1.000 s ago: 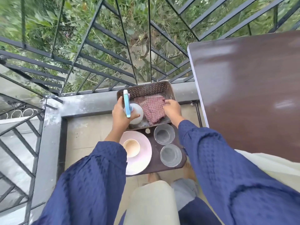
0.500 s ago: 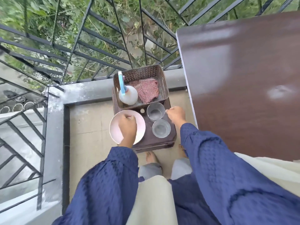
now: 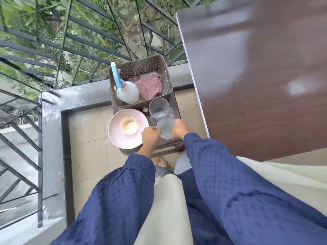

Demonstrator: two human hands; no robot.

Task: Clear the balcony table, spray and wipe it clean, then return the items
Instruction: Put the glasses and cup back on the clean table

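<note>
Head view: near clear glass tumbler [image 3: 165, 129] clasped from both sides, fingers of left hand [image 3: 150, 137] and right hand [image 3: 180, 129] curled against its walls, at the front of the dark brown plastic stool [image 3: 177, 147], beside the round pink plate [image 3: 116, 137]. Probably light, rigid, smooth and breakable (perhaps slick as well). Best gripped round the mid-wall, not pinched at the rim.

No legible txt, labels, brands or nos.; spray bottle [image 3: 127, 92], glass [image 3: 165, 129], basket [image 3: 141, 67] too blurry to read.
</note>
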